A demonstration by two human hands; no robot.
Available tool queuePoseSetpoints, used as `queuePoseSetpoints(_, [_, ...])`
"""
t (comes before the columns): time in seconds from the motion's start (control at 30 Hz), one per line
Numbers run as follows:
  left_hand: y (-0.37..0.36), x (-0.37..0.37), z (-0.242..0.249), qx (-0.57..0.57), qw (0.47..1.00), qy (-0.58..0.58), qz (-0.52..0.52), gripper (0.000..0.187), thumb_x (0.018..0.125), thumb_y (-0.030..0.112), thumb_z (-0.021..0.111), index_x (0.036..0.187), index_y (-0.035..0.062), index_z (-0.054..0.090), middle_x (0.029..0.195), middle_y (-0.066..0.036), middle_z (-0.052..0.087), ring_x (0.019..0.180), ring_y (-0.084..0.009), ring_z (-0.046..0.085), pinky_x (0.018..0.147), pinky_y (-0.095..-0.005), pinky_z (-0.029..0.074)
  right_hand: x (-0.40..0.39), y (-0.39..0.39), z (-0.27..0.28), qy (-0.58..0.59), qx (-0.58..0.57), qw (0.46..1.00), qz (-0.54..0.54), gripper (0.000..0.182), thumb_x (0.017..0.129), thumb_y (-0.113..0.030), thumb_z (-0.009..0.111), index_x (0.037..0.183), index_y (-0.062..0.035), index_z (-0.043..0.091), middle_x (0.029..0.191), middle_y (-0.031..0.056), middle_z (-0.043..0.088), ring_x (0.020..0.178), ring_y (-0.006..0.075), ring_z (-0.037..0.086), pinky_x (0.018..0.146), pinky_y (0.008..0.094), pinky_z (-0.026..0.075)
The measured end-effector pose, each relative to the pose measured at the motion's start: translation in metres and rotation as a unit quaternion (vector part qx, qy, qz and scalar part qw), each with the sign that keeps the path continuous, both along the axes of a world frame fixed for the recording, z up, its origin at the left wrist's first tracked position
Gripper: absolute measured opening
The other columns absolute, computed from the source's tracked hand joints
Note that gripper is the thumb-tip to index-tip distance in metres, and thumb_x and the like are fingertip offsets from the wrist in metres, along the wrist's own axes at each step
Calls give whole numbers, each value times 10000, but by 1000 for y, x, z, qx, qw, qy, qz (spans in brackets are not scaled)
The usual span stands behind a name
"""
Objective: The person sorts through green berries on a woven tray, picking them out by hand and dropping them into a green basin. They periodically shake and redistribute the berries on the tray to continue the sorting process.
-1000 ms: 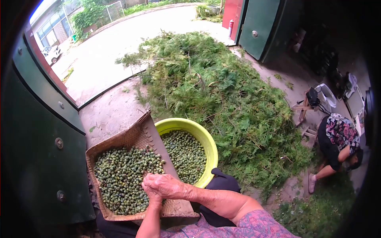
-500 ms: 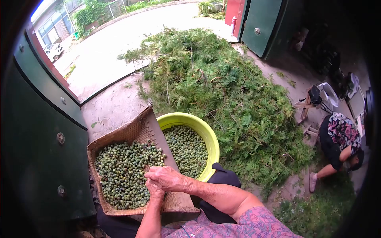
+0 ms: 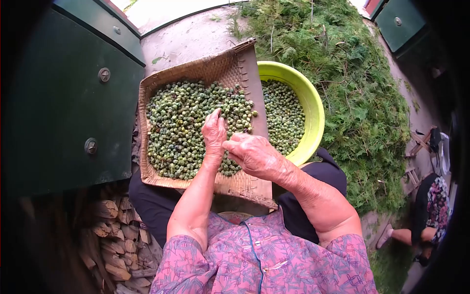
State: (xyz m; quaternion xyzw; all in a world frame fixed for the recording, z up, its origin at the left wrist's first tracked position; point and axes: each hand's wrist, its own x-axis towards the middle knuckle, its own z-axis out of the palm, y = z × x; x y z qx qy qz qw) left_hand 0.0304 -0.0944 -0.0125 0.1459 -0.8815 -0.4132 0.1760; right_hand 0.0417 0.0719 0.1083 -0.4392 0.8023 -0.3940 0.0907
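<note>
A woven winnowing basket [image 3: 215,67] rests over my lap, holding a thick layer of small round green fruits [image 3: 178,130]. Above that layer, my left hand [image 3: 214,132] has its fingertips pinched together; anything between them is too small to make out. Just to its right is my right hand [image 3: 254,154], closed with the fingers curled in, its contents hidden. The basket's flat right edge overlaps a yellow-green tub [image 3: 316,115], which contains more of the same fruits [image 3: 284,117].
Cut green branches [image 3: 347,98] lie in a big heap on the right. Split firewood [image 3: 122,240] is stacked at lower left, below a dark green door [image 3: 63,103]. Another person [image 3: 431,210] bends down at the far right, near a wooden stool [image 3: 416,144].
My view has tilted down and turned left, so the firewood now shows. My hands, together before, have come apart, the left one reaching farther over the fruits.
</note>
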Motion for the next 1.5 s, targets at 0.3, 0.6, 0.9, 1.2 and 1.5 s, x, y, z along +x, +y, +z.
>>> queuePoseSetpoints(0.3, [-2,-33,-21,-339,917,-201,-66,672,875,439,543,1378,34,355,1435,-156,345,1342,-351,279,1079,-550,198,16,-12,-7,-35,26,997,68,87,823,-98,547,812,-24,503,781,143,527,781,342,568,675,439,449])
queuePoseSetpoints(0.6, [1,-70,-35,-285,941,-163,-82,707,869,442,549,1415,66,303,1469,-125,301,1365,-326,247,1093,-564,143,9,-12,-6,-27,4,999,41,92,815,-92,566,834,-18,514,770,143,530,766,344,572,661,439,456])
queuePoseSetpoints(0.9, [-4,-23,-36,-279,957,-16,-79,373,799,252,661,1135,107,592,1196,-55,569,1198,-249,460,1064,-530,244,10,-14,-11,-6,-24,999,43,93,808,-83,568,848,-13,521,766,142,530,755,342,573,648,436,458])
queuePoseSetpoints(1.2, [3,-23,-26,-222,967,64,-108,267,797,189,651,1046,95,631,1102,-81,597,1084,-273,522,1019,-455,326,7,-11,-11,-8,-9,999,42,103,807,-85,570,855,-10,518,772,140,529,763,342,574,656,437,461])
queuePoseSetpoints(1.5, [-11,-37,-35,-221,974,-10,45,180,781,192,663,941,109,666,1069,-47,589,1075,-251,499,942,-409,362,8,-12,-5,-12,-16,999,36,79,808,-78,561,831,-17,516,758,132,521,762,328,571,658,427,458])
